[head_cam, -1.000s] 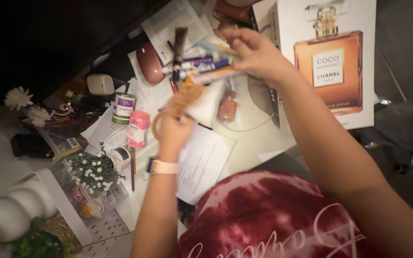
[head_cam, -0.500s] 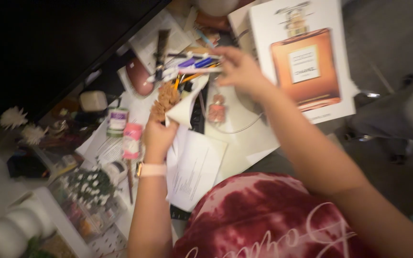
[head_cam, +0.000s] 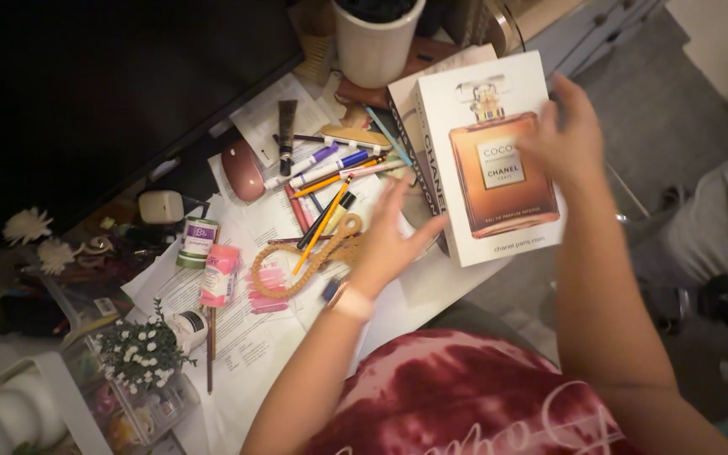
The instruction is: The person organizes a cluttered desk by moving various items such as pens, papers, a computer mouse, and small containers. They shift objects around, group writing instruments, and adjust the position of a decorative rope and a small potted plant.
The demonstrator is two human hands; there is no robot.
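Observation:
My left hand [head_cam: 389, 240] hovers with fingers spread over the papers, its thumb at the left edge of a large white book [head_cam: 486, 160] with a perfume bottle pictured on its cover. The fingers of my right hand [head_cam: 570, 135] lie apart against the book's upper right edge. Several pens and pencils [head_cam: 330, 173] are scattered on the desk just left of my left hand. A braided tan cord loop [head_cam: 297, 265] lies beside my left wrist.
A dark screen [head_cam: 86, 84] fills the upper left. Around the desk: a white pot [head_cam: 377, 42], a rose-coloured mouse [head_cam: 243, 169], a pink bottle [head_cam: 218, 275], a small jar [head_cam: 197, 242], loose papers [head_cam: 246, 337], and white flowers [head_cam: 141, 350] in a clear organiser.
Both hands let go of the bundle of pens, the cord and the white sheet, which now lie on the desk. Both hands moved right to the white book.

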